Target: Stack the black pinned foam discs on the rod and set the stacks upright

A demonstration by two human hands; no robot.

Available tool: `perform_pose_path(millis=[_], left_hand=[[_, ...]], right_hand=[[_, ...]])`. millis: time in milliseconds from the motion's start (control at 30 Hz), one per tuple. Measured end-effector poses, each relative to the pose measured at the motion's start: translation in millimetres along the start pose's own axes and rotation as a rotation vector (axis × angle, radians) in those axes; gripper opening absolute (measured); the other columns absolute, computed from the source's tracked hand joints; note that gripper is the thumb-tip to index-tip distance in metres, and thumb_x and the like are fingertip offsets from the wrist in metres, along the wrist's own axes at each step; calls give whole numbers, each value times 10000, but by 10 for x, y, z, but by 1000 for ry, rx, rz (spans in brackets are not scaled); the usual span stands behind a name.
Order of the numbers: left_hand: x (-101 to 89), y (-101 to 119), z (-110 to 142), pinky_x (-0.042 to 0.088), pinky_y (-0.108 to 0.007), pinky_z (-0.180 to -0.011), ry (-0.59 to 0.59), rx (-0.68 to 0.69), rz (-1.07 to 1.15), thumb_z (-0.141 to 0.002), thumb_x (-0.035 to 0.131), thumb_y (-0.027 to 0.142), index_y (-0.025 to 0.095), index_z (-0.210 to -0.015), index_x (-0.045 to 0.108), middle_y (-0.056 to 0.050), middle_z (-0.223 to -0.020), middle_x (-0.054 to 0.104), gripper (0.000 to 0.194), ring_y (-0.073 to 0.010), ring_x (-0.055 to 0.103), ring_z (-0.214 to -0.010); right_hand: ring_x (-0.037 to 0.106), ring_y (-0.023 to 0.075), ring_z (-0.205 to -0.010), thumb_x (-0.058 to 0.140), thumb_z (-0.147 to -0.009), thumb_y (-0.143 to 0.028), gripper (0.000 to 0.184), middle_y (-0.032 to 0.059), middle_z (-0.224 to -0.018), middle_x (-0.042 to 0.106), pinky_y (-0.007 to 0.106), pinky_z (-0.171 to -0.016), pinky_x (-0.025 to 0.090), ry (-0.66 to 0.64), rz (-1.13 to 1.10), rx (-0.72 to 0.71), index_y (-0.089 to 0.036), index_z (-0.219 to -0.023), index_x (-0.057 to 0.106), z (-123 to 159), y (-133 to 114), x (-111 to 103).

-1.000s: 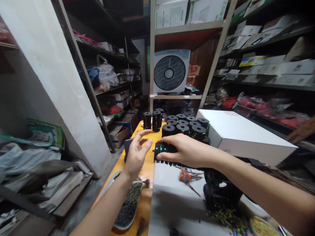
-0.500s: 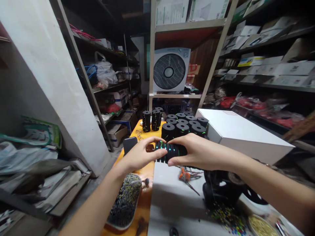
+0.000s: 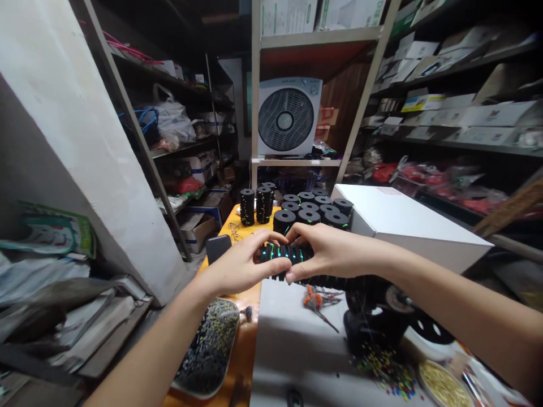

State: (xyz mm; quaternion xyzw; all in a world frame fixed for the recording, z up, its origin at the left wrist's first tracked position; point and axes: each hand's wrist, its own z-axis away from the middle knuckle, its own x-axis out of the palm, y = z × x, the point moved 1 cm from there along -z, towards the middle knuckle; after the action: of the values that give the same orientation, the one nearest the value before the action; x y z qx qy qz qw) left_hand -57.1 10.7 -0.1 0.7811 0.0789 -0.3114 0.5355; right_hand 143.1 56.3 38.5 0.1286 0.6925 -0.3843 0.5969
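Both my hands hold a stack of black discs point(image 3: 275, 253) lying on its side, with shiny green and teal strands between the discs. My left hand point(image 3: 246, 263) wraps its fingers and thumb around the left end. On the right part, my right hand point(image 3: 333, 251) has its thumb below and fingers over the top, close to the left fingertips. Behind the hands stand several black stacks with centre holes point(image 3: 309, 216), showing bits of green. Farther left, yellow-flecked black stacks point(image 3: 247, 209) stand upright on the orange tabletop point(image 3: 229, 229).
A tray of small dark and yellow pieces point(image 3: 207, 345) sits front left. Orange-headed twigs point(image 3: 316, 299), a black machine point(image 3: 369, 319), scattered coloured beads point(image 3: 388, 367) and a bowl of golden bits point(image 3: 443, 384) lie right. A white box point(image 3: 403, 217) stands behind; a fan point(image 3: 286, 118) faces me.
My right hand has moved left along the stack, closer to my left hand, its fingers more bent. The whole view has shifted slightly.
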Motion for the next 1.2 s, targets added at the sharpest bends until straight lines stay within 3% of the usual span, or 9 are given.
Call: perform_pose_path(millis=[267,600,700,800,933,1033,1100,1167,1200], left_hand=[[15,17,2,448,-337,-792,24,55,-108,-841,674,393,243,-1161,614,-34,-1107,694,359,-234,620,-945],[79,-12,50,414,-350,-891,61,135,-102,-839,695,343,255,-1172,602,-36,-1205,662,357,-240,599,-1029],[94,-52,111,423,-371,-859,107,110,-30,-909,587,427,281,-1279,539,-51,-1179,649,401,-227,596,-913],[129,-117,182,448,-346,-699,191,76,99,-967,344,555,341,-1425,340,-75,-1275,563,505,-175,537,-721],[189,-201,227,481,-353,-741,299,56,252,-938,226,648,397,-1424,274,-61,-1495,332,549,-170,561,-803],[246,-264,340,489,-373,-814,410,19,325,-962,182,610,386,-1387,255,-61,-1409,393,486,-185,583,-875],[350,-308,518,482,-357,-807,506,-46,331,-996,246,516,367,-1312,265,-39,-1200,494,350,-176,570,-841],[564,-348,756,472,-336,-767,557,-136,289,-1000,369,403,329,-1175,349,5,-913,514,191,-186,554,-801],[715,-362,877,475,-344,-769,541,-166,260,-981,437,366,303,-1074,422,-4,-902,521,113,-200,563,-829]], right_hand=[[647,275,-954,695,-659,-735,790,119,-1082,691,333,-777,494,9,-11,-11,-176,-1205,581,10,-5,-2],[668,250,-872,663,-672,-759,775,96,-1024,718,291,-676,491,-39,-10,-32,-166,-1169,608,18,-9,-43],[675,229,-826,505,-799,-773,736,78,-978,730,289,-673,483,-60,8,-65,-187,-1238,578,10,-115,-93],[667,229,-813,344,-888,-754,726,102,-982,723,306,-685,473,-32,58,-93,-168,-1250,573,-53,-256,-100],[641,230,-712,441,-844,-757,677,104,-844,704,303,-584,433,-22,149,-116,-150,-1061,649,-162,-376,28],[613,209,-662,482,-840,-734,623,77,-764,672,309,-564,420,1,211,-108,-150,-984,645,-188,-378,144],[618,192,-696,485,-864,-699,587,58,-800,669,321,-614,451,18,234,-99,-154,-1026,632,-179,-358,190],[630,184,-738,496,-875,-674,568,47,-841,674,336,-664,472,28,241,-93,-158,-1073,624,-166,-339,208],[636,187,-753,502,-873,-672,570,49,-854,679,339,-676,475,32,238,-90,-158,-1089,624,-161,-333,211]])
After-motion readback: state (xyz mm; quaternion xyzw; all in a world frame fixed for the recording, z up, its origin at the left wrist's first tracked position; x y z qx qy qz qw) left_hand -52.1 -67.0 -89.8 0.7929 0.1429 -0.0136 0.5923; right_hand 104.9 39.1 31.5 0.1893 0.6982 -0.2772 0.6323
